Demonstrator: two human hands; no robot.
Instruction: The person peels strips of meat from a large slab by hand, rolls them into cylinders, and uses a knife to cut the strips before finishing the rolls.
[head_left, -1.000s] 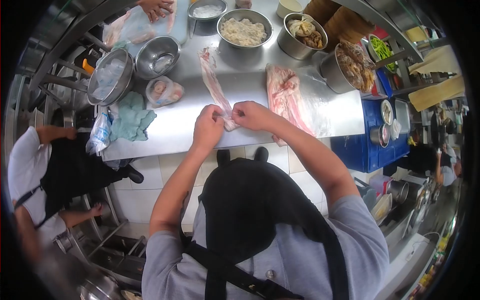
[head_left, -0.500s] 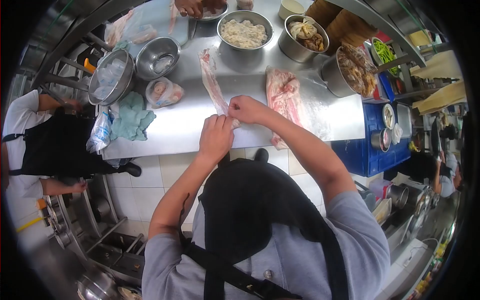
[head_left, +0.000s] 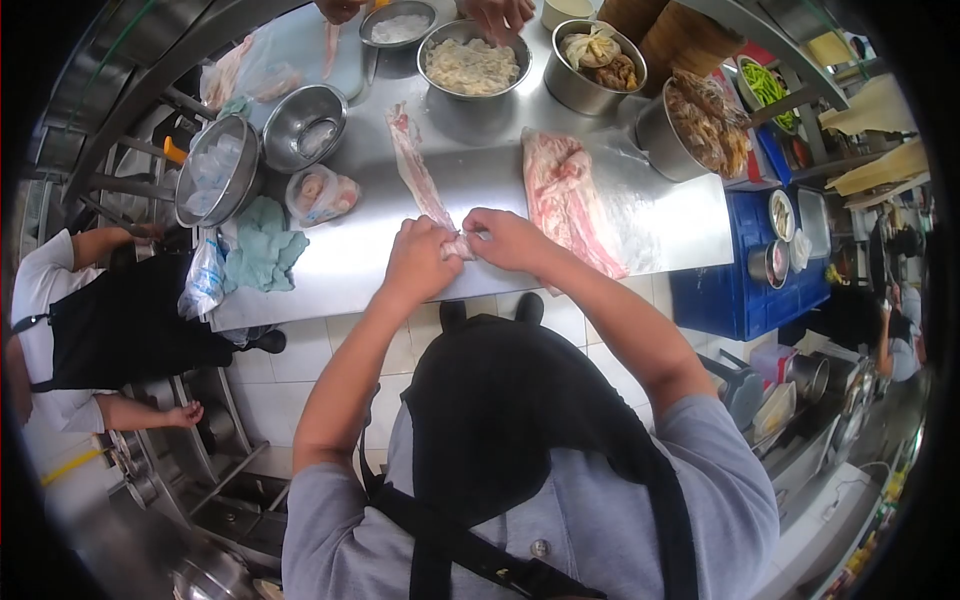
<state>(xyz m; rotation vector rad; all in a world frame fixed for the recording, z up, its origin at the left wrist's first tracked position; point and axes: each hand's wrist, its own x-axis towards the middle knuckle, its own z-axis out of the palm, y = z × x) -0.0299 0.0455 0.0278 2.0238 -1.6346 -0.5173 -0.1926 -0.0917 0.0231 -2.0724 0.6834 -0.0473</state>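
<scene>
A long, thin strip of raw meat lies lengthwise on the steel table, its near end bunched or rolled up between my hands close to the front edge. My left hand is closed around the left side of that end, thumb hidden. From the right, the fingers of my right hand pinch the same end. To the right of it rests a broad, folded slab of fatty raw meat, partly behind my right forearm.
Beyond the strip stands a bowl of pale, wet filling, a co-worker's hand over it. Metal pots line the back right. At left are an empty-looking bowl, a plastic bag of meat and a green cloth.
My right hand has shifted slightly right and down, exposing more of the bunched end. A co-worker's hand has moved over the filling bowl. The view has shifted a little.
</scene>
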